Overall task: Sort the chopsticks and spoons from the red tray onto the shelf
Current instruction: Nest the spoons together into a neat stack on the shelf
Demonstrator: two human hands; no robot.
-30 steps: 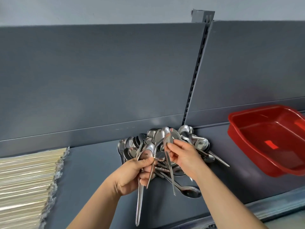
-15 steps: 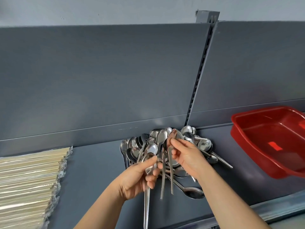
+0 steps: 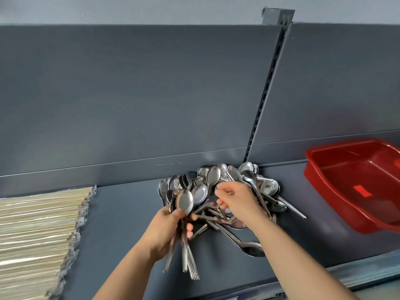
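Spoon pile (image 3: 267, 187) at back edge of shelf (image 3: 129, 224)
Left hand (image 3: 164, 232) grips a spoon bundle (image 3: 184, 202); right hand (image 3: 238, 202) hangs loose-fingered over it.

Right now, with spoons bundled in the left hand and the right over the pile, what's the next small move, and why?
Probably pick one more spoon from the spoon pile with the right hand and add it to the spoon bundle the left hand grips. The right hand hovers there, fingers loosely curled, apparently empty; the pile lies tangled.
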